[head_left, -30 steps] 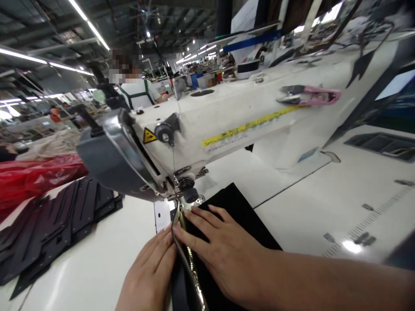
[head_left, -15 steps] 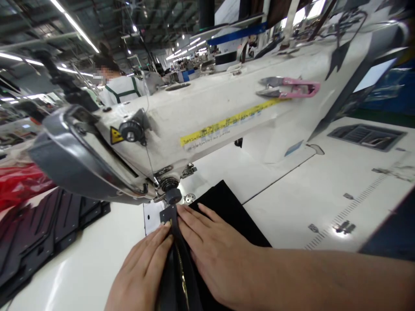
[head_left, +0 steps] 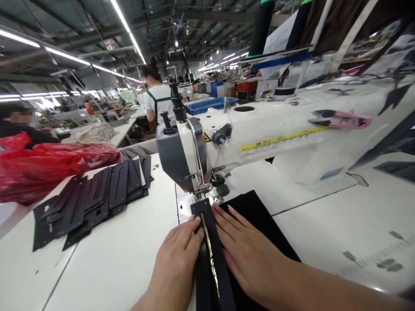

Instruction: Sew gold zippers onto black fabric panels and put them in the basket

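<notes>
A long black zipper panel (head_left: pixel 207 208) with a brass-toothed zipper (head_left: pixel 210 255) down its middle lies under the head of the sewing machine (head_left: pixel 223 183). Its far end touches the presser foot area. My left hand (head_left: pixel 180 255) grips the panel's left edge, thumb and curled fingers close together; what is under them is hidden. Stretched out flat, my right hand (head_left: pixel 243 246) presses along the panel's right side, with its fingertips near the needle area. Beneath that hand a larger black fabric piece (head_left: pixel 256 207) spreads out to the right.
Black slotted pieces (head_left: pixel 94 198) lie overlapped on the table's left, beside a red plastic bag (head_left: pixel 58 166). Pink-handled thread snips (head_left: pixel 343 119) rest on the machine arm. A blue crate (head_left: pixel 210 106) stands behind. Two other people are at the back left.
The camera view has swung left and up, bringing more of the black pieces and red bag into sight. Both hands stay on the zipper panel, in nearly the same pose.
</notes>
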Demonstrator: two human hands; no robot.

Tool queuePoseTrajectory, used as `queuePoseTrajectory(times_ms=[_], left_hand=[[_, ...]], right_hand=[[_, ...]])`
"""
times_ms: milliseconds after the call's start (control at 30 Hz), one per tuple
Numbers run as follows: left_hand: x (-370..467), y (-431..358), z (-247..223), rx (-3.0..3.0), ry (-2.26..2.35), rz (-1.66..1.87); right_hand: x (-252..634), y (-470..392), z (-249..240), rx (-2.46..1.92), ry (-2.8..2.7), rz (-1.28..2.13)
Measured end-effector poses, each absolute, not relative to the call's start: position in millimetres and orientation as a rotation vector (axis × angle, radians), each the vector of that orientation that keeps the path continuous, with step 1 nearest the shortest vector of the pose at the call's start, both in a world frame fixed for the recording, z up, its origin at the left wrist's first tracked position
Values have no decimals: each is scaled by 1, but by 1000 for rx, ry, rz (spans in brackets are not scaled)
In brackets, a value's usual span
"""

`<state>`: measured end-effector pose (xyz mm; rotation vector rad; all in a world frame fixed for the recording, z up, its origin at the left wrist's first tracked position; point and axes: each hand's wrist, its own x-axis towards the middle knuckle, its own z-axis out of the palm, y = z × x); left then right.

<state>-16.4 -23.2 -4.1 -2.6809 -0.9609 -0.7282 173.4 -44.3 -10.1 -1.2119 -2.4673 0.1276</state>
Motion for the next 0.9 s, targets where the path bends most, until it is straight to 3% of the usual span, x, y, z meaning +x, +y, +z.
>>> queuePoseTrajectory(times_ms=[233,467,900], left_hand=[[-14,-24,-2,-2645,-886,-642],[-13,-26,-26,-2555,-817,-810],[2,3,0,-2621,-940,-725]], right_hand=[[174,-43,-5,-1192,-2581,46],[180,-43,-11,-1089,-2620,-44],[184,-11,-8,-1088,-2639,-167]])
